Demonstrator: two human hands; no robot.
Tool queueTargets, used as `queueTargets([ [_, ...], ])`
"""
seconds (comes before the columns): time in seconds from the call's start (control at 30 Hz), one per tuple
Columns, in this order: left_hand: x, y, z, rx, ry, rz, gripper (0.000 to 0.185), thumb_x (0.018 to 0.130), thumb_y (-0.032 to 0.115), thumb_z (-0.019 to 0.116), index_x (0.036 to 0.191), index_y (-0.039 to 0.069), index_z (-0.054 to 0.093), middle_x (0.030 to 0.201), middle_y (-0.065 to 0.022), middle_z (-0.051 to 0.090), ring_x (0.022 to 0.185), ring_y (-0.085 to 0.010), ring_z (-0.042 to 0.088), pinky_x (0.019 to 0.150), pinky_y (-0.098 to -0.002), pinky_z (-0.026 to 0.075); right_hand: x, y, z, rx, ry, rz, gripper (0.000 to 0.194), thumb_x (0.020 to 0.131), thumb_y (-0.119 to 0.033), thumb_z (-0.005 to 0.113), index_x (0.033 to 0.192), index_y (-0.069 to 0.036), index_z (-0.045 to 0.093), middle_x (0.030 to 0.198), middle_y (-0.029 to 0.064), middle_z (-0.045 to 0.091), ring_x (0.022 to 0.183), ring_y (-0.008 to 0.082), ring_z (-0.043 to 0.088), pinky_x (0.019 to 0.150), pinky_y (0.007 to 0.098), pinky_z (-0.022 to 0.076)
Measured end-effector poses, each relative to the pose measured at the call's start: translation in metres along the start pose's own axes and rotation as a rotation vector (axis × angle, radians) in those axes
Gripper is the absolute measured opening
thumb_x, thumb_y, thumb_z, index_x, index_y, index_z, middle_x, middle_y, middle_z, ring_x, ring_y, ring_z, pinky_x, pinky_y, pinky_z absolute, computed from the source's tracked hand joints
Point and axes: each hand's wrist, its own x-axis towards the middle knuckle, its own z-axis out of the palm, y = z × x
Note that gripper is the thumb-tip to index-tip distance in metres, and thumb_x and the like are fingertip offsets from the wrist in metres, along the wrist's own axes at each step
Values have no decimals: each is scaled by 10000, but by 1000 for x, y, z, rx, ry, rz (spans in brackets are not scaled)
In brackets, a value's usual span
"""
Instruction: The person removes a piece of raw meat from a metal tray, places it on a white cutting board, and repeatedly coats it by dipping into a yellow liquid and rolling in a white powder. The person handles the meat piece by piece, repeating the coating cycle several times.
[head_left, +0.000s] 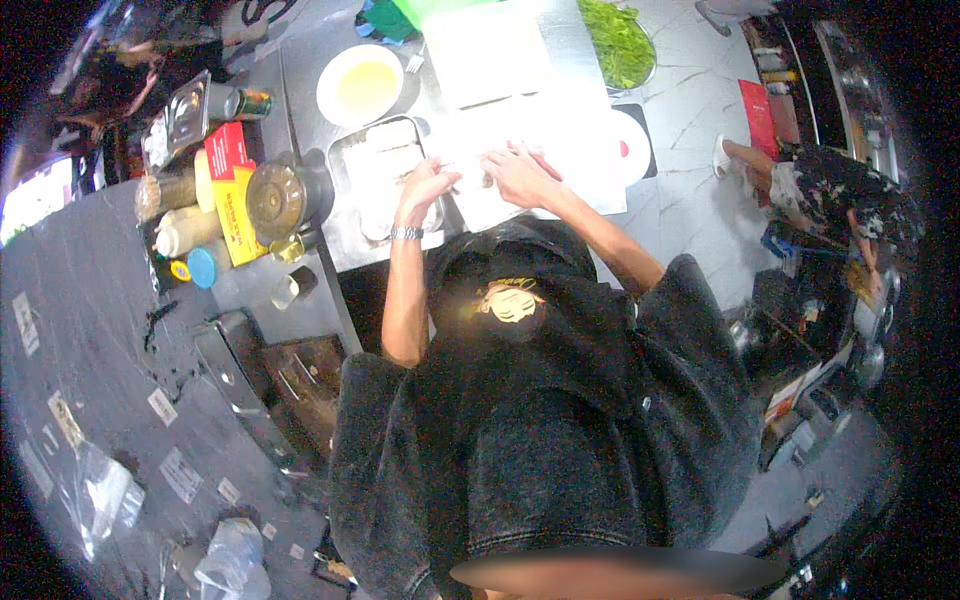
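Observation:
My left hand is over the right edge of a shallow metal tray that holds pale, overexposed pieces. A watch with a metal band is on that wrist. To its right, my right hand rests on a bright white sheet or board, fingers bent over a small brownish item. Glare hides most of that surface, and whether either hand grips anything is unclear. Behind the tray stands a white bowl of yellow liquid, with a fork beside it.
A bowl of green lettuce stands at the back right. On the left are a wax paper box, a lidded jar, squeeze bottles and a steel container. Another person is at the right.

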Motion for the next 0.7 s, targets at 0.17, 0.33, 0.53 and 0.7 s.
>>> queueTargets([
  [0.17, -4, 3, 8, -108, 8, -22, 393, 897, 109, 679, 1247, -61, 620, 1107, -94, 698, 980, -157, 650, 820, -305, 537, -1, 8, 2, -62, 30, 6, 487, 841, -106, 602, 1326, -63, 609, 1364, 177, 598, 1266, 332, 570, 1045, 541, 435],
  [0.33, -4, 3, 16, -42, 27, 72, 448, 903, 98, 692, 1313, -54, 593, 1239, -123, 689, 1110, -196, 643, 948, -330, 518, 9, 11, -25, 454, -81, 397, 408, 899, -220, 629, 1283, -85, 647, 1049, 180, 731, 919, 316, 727, 857, 496, 558],
  [0.53, 11, -15, 22, 230, 132, 348, 469, 877, 170, 758, 1284, -33, 642, 1208, -138, 720, 1132, -221, 665, 988, -366, 509, 18, 12, -37, 552, 23, 344, 363, 925, -274, 659, 1225, -72, 695, 944, 173, 758, 757, 277, 755, 761, 459, 603],
  [0.7, 6, -3, 44, 390, 378, 496, 379, 870, 209, 775, 1176, -5, 708, 1115, -184, 740, 1078, -262, 699, 956, -391, 527, 16, 2, -37, 699, 91, 391, 334, 898, -97, 680, 1228, -47, 692, 821, 142, 742, 595, 207, 724, 604, 344, 613],
])
